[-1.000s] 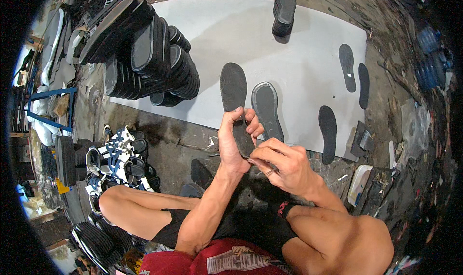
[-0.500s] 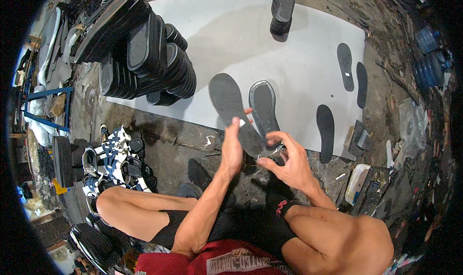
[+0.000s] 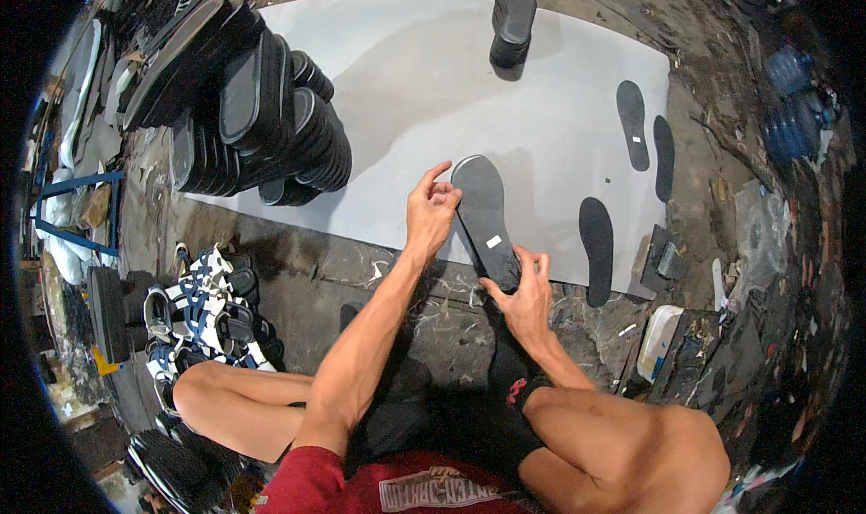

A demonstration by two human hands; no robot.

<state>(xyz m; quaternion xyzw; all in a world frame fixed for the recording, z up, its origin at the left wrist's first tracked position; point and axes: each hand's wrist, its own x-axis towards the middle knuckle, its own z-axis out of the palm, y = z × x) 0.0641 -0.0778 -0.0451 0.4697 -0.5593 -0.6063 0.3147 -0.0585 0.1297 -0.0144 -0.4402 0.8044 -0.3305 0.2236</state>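
A dark grey insole (image 3: 485, 198) with a small white label lies over a shoe sole (image 3: 464, 161), whose pale rim shows only at the far left of the toe end. At that end, my left hand (image 3: 430, 215) pinches the left edge with thumb and fingertips, its index finger raised. My right hand (image 3: 527, 293) grips the near, narrow end, thumb on the left side and fingers on the right. Most of the sole underneath is hidden by the insole.
Stacks of black soles (image 3: 257, 108) stand on the left of the pale board (image 3: 397, 54). A smaller stack (image 3: 513, 22) sits at the far edge. Loose insoles (image 3: 596, 248) lie on the right. White and navy sandals (image 3: 203, 307) are heaped at left.
The insole has swung from beside the sole onto it. My left hand has moved up to the toe end, and my right hand has closed on the near end.
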